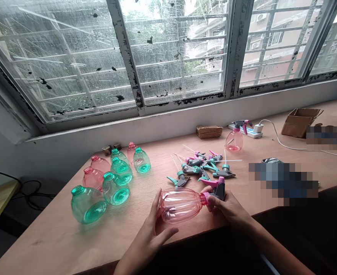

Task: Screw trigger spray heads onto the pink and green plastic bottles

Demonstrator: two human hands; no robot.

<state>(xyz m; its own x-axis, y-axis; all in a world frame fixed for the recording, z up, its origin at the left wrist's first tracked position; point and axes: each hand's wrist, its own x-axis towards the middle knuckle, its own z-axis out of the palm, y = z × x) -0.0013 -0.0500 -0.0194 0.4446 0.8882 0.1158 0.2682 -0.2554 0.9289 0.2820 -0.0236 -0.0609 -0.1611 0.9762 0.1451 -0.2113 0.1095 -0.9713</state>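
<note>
1. Here's the pink bottle, tipped on its side between both hands above the front edge of the table, base toward the left hand, neck toward the right.
2. The right hand has a firm grip at the neck end, fingers and thumb closed around the collar of the spray head; its pink trigger sits uppermost, pointing back over the bottle.
3. And the left hand is loosely open, fingers against the base, thumb spread out below and apart from it.
4. Just behind the bottle, a jumble of loose heads, pink and teal triggers mixed, thin tubes poking out at all angles.
5. Over on the left, five green bottles and three pink ones, all upright, all topless, grouped close together.
6. Farther back on the right, a complete sprayer stands upright beside a power strip.
7. Near the window, a small box; well off to the right, an open carton.
</note>
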